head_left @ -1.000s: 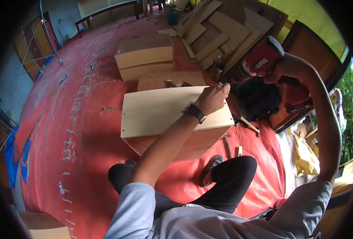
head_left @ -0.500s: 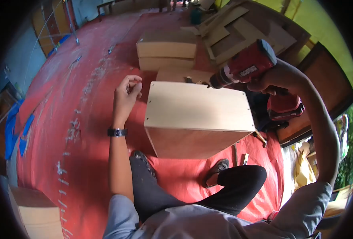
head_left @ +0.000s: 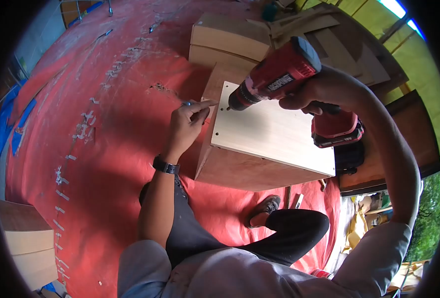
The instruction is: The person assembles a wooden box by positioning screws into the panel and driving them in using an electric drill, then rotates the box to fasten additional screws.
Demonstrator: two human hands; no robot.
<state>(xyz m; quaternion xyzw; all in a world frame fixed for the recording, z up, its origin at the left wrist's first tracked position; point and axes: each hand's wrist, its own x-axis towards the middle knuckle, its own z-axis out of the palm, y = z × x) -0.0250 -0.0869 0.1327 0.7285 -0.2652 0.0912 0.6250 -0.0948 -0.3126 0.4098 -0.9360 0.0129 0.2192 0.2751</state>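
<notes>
My right hand point(head_left: 314, 97) is wrapped round the handle of a red cordless drill point(head_left: 279, 74). The drill points down and left, its tip over the left part of the pale top panel of a wooden box point(head_left: 274, 131), near dark holes along that edge. Just left of the box is my left hand point(head_left: 187, 124), wearing a wrist strap, its fingers pinched together and pointing toward the panel edge. Whatever the fingers hold is too small to name. The box stands on the red floor sheet between my legs.
Further wooden boxes point(head_left: 230, 37) stand behind, another point(head_left: 29, 248) at the lower left. Wood panels point(head_left: 349, 47) lie at the back right beside a dark-edged board point(head_left: 408, 134). Blue sheeting point(head_left: 6, 119) is at the far left; small tools lie near my foot.
My left hand went from over the panel to the box's left side, then closer to its edge. The drill has come down and left over the panel. The view has shifted and tilted.
</notes>
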